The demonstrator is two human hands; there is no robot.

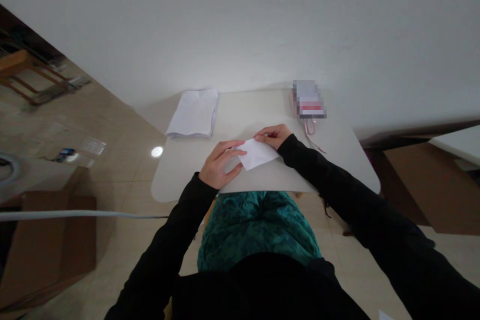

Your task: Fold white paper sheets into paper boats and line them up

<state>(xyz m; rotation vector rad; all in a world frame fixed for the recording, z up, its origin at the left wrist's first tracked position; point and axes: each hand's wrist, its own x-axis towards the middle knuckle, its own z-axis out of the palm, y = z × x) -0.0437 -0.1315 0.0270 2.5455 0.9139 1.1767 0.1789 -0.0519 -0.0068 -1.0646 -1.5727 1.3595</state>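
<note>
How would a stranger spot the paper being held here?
Find the white table beside the wall. Near its front edge, a small white paper is between the left hand and right hand. Unlike the larger white stack at back left, both hands touch it.

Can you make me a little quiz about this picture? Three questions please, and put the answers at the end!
1. True or false: the left hand and the right hand both touch the small white paper.

2. What lies at the back of the table, on the person's left side?
A) a red cup
B) a white paper pile
C) a pair of scissors

3. Fill in the gap: the sleeves on both arms are coloured ____.

Key: 1. True. 2. B. 3. Black.
</note>
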